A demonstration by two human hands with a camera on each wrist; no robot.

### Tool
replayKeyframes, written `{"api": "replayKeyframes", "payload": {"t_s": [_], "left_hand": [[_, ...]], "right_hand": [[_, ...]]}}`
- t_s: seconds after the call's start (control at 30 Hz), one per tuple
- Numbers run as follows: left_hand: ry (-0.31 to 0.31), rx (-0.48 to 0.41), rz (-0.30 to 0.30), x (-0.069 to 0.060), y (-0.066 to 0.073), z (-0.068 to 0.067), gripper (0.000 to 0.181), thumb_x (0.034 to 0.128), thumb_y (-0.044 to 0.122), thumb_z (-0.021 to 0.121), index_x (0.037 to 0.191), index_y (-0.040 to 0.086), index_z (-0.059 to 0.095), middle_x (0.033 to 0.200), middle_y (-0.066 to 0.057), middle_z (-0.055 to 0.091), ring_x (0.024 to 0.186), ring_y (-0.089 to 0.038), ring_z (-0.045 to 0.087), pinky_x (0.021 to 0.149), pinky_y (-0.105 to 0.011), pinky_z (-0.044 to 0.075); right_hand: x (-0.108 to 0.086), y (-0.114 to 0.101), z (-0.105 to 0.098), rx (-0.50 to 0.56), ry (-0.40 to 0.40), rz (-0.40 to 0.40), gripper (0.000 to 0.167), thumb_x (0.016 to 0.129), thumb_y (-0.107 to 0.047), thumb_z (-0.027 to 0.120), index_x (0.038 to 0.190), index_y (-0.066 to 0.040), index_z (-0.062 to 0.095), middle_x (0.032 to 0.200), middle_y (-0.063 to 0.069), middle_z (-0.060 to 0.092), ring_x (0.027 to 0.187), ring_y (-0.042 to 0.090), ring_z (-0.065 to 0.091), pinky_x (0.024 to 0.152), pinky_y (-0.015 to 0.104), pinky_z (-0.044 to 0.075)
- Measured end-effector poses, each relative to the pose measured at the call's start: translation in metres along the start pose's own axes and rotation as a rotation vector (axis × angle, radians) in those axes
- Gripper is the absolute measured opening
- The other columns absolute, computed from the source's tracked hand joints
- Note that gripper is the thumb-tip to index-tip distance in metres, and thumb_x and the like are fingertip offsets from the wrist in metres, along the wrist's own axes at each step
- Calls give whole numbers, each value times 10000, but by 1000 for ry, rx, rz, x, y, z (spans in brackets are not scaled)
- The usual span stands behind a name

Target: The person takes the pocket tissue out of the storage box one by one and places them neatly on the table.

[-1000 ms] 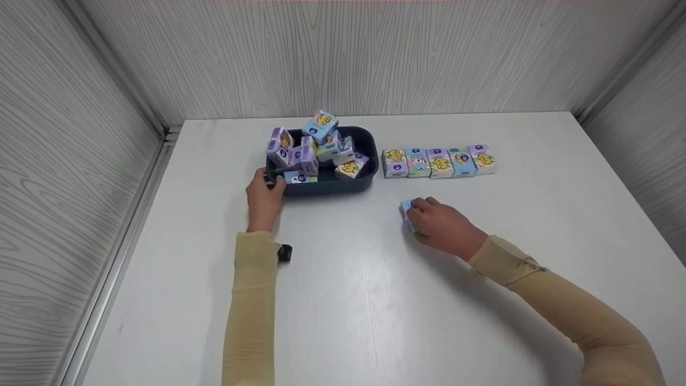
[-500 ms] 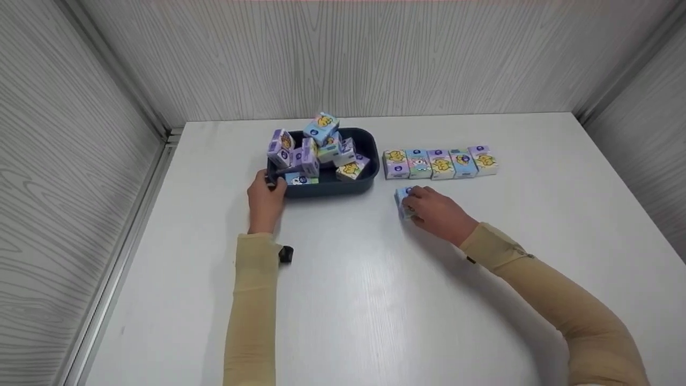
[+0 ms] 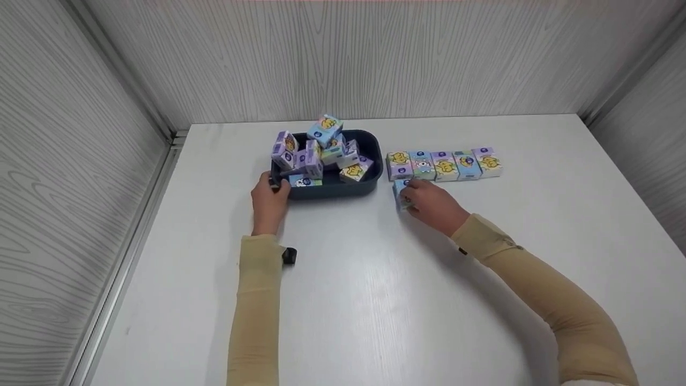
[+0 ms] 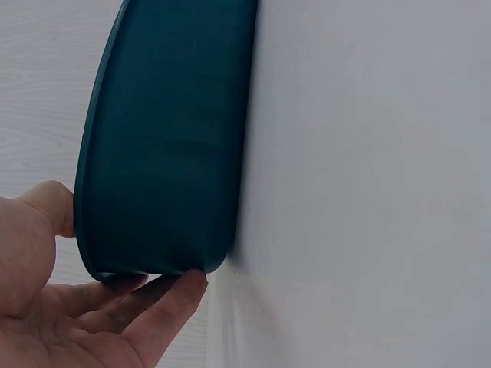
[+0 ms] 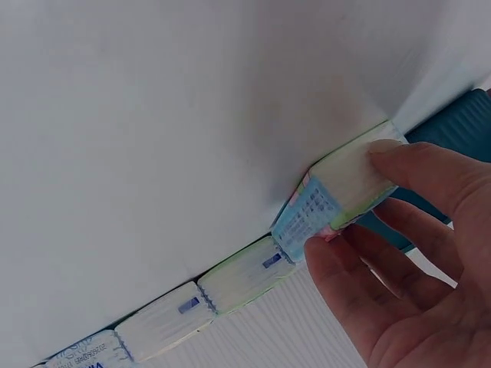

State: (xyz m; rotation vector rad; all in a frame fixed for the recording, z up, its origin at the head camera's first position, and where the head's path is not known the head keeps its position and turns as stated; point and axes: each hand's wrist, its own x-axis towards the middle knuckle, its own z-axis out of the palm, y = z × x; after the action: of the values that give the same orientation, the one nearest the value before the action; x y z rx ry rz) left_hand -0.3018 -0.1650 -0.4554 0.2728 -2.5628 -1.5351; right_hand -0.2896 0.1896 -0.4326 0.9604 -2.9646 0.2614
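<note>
My right hand [image 3: 437,206] pinches a small blue tissue pack [image 3: 399,199] on the table, just in front of the left end of a row of similar packs [image 3: 445,167]. In the right wrist view, thumb and fingers hold this tissue pack [image 5: 337,180] by its sides, and its end meets the row or nearly so. My left hand [image 3: 269,206] grips the near left corner of a dark teal bin [image 3: 337,192], thumb on one side and fingers on the other. Purple, blue and yellow tissue packs [image 3: 313,160] lie heaped inside the bin.
The white table [image 3: 343,300] runs back to a wood-grain panel [image 3: 375,64], with panels at left and right too. The bin stands just left of the row. A small black object [image 3: 289,255] sits at my left cuff.
My right hand has slid the blue tissue pack away from me and slightly left, up to the row. My left hand stays on the bin. The head view has shifted slightly.
</note>
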Motion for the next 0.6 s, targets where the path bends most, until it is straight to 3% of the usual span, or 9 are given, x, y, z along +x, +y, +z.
{"api": "replayKeyframes", "payload": {"t_s": [0.33,0.6], "left_hand": [[29,-5,45,-1,-3,0,412,951,202,530,1279,-45,488,1176,-192,586,1081,-264,545,930,-387,418],[37,9,39,2,-3,1,429,946,219,535,1282,-44,486,1195,-200,581,1110,-271,539,949,-390,408]], "right_hand": [[6,-2,-1,-8,-7,34,312,811,-36,732,1113,-4,658,1036,130,596,951,260,561,875,377,480],[10,-2,-2,7,-25,54,319,822,-48,729,1130,-12,656,1055,133,603,975,270,573,879,385,479]]}}
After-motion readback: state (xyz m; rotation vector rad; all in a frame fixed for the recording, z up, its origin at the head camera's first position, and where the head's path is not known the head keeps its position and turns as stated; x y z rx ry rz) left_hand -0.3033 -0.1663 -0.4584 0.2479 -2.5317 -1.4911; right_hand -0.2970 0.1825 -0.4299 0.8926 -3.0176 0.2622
